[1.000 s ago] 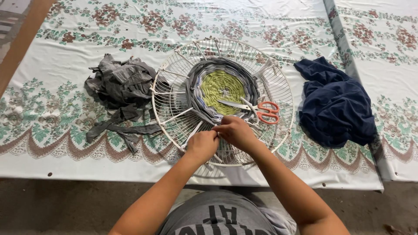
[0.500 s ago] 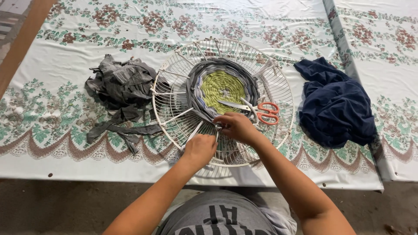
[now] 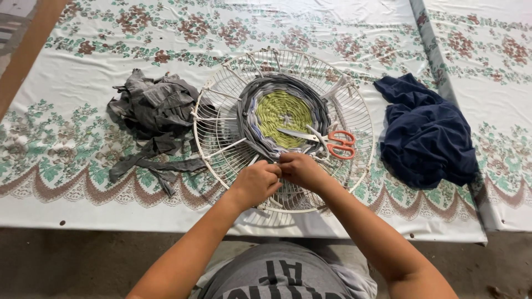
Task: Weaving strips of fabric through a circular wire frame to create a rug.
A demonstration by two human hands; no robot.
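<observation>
A round white wire fan guard [image 3: 354, 105] lies flat on the table. A woven disc fills its middle, yellow-green at the centre [image 3: 283, 111] with grey fabric rings [image 3: 250, 99] around it. My left hand [image 3: 255, 182] and my right hand [image 3: 300, 170] meet at the near edge of the weave, fingers pinched together on a grey fabric strip between the wires. What lies under the fingers is hidden. Orange-handled scissors [image 3: 332, 140] rest on the guard just beyond my right hand.
A heap of grey fabric strips [image 3: 153, 113] lies left of the guard. A bundled navy blue cloth [image 3: 426, 133] lies to the right. A floral tablecloth [image 3: 83, 72] covers the table, whose front edge [image 3: 111, 228] runs below my forearms.
My left hand has moved up from the guard's near rim and now touches my right hand at the weave's edge. My right hand has shifted slightly nearer.
</observation>
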